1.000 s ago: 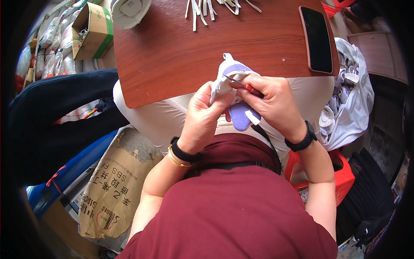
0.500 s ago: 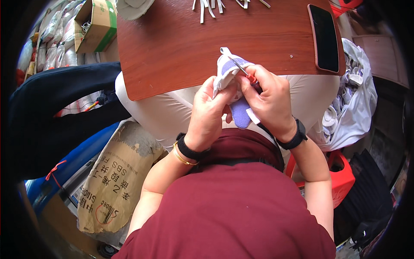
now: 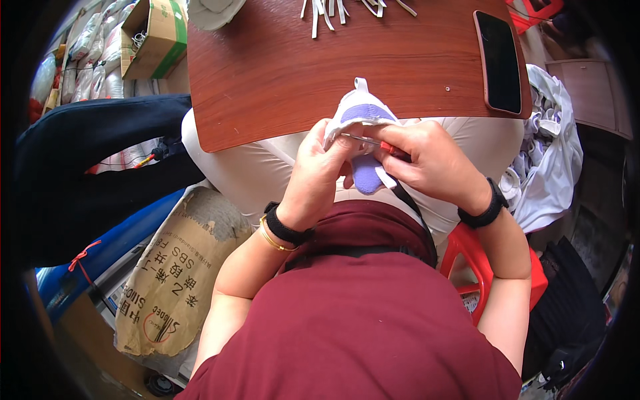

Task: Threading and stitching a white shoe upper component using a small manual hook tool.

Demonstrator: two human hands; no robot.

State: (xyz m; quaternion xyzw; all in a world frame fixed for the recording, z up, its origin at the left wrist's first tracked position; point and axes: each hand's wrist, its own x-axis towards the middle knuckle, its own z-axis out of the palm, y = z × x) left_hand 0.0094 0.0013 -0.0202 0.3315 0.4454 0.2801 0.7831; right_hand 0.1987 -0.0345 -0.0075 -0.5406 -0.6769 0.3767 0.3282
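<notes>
A small white and purple shoe upper [image 3: 365, 113] is held over my lap at the table's near edge, its white pull loop pointing away from me. My left hand [image 3: 313, 175] pinches its left side, fingers closed on the fabric. In my right hand [image 3: 433, 159] is a thin metal-shafted tool [image 3: 395, 151] with a red handle; its shaft points left into the opening of the upper. The tool's tip is hard to make out beside my left fingers. Below the hands hangs a purple tongue [image 3: 366, 176] with a short white strip [image 3: 385, 177] next to it.
On the reddish-brown table [image 3: 280, 73] lie a phone [image 3: 500, 63] and several white strips [image 3: 325, 15]. A white bag [image 3: 557, 147] of similar pieces stands at right, above a red stool [image 3: 477, 257]. A paper sack [image 3: 167, 280] and cardboard box [image 3: 155, 40] are at left.
The tool has swung from lying across the top of the upper to pointing left into its opening. My right wrist has moved outward, and the upper has tilted to show more of its front.
</notes>
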